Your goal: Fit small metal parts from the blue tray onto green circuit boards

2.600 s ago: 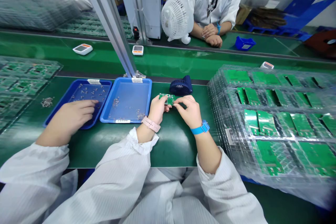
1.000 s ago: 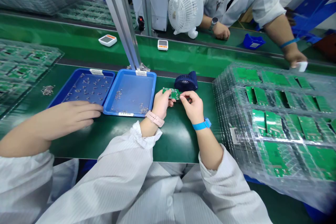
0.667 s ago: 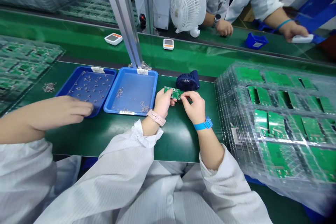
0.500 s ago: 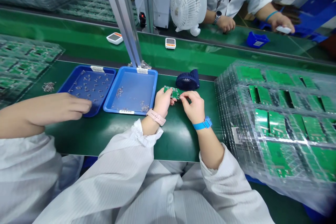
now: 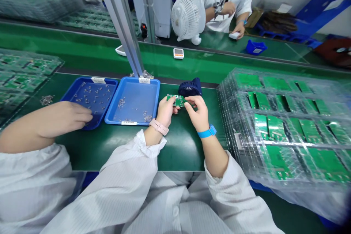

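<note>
A small green circuit board [image 5: 177, 101] is held above the green bench. My left hand [image 5: 166, 111], with a pink watch strap at the wrist, is closed on its left side, thumb on top. My right hand [image 5: 197, 110], with a blue wrist band, has its thumb and forefinger closed at the board's right edge. Any small part between those fingertips is too small to make out. Left of my hands stands a light blue tray [image 5: 134, 98] with small metal parts in two clusters. Just behind the board is a dark blue small fan [image 5: 190, 87].
A co-worker's hand [image 5: 68, 117] reaches over a darker blue tray [image 5: 94, 97] of scattered metal parts. Stacked clear plastic trays [image 5: 238, 117] with green boards stand at the right. A metal post [image 5: 120, 22] rises behind the trays. Across the divider, another person stands near a white fan [image 5: 188, 16].
My right fingertips have shifted onto the board's right edge. The view has moved slightly. Across the divider, the other person has drawn both hands closer to their body.
</note>
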